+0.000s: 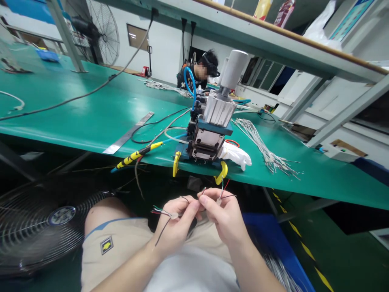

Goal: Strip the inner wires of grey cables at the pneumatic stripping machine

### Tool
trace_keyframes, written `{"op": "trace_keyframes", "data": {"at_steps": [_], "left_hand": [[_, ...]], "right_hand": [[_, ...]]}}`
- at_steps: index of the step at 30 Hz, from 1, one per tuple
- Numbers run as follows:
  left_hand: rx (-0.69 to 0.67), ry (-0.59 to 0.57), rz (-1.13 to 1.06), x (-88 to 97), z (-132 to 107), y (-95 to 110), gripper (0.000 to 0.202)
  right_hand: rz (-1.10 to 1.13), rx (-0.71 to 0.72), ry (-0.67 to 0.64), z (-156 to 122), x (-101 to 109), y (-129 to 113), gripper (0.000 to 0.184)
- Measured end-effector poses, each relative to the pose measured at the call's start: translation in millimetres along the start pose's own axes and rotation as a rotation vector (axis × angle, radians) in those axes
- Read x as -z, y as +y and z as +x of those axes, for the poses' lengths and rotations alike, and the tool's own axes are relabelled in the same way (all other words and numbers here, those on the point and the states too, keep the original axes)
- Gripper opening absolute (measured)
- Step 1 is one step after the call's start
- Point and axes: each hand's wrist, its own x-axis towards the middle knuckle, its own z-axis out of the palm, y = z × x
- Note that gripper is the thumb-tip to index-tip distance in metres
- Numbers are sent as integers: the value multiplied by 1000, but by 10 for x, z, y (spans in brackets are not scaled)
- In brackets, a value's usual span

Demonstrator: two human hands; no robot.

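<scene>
Low over my lap, my left hand (178, 219) and my right hand (221, 213) meet with their fingertips pinched close together. A cable end with thin coloured wires (159, 211) fans out over the back of my left hand, with a pale sleeve at its base. From my right hand rises another cable end with red, green-white and black wires (224, 190). Where the fingertips meet, a small dark wire tip shows; the rest of the cables is hidden by my fingers and palms. Just beyond my hands stands a pneumatic press (212, 125) on the table's front edge.
The green table (73, 101) carries a metal ruler (129, 133), a bundle of cables (267, 150) and a white glove (237, 155). Yellow hooks (221, 173) jut from the press. A floor fan (62, 215) stands left, a blue bin (273, 239) right. A person (199, 73) sits across the table.
</scene>
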Motion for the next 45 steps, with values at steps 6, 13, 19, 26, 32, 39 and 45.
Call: {"op": "trace_keyframes", "data": {"at_steps": [6,13,19,26,32,39,45], "left_hand": [[6,40,-43,-30,-13,-44,38],[94,76,-188,-48,-43,-112,34],[101,40,-193,-46,-53,-136,36],[149,-33,-238,-10,-74,-181,37],[101,-107,-226,22,-78,-189,32],[-552,-6,294,-32,13,-114,17],[-345,-36,217,-16,49,-86,23]], "right_hand": [[-35,12,-7,-11,-28,-35,18],[-100,130,55,-22,-39,4,12],[-60,66,8,-1,-62,-22,15],[15,-51,-56,44,-4,-105,21],[-235,135,-87,38,112,-157,16],[-586,684,151,-108,-34,37,15],[-467,486,127,-59,-4,19,19]]}}
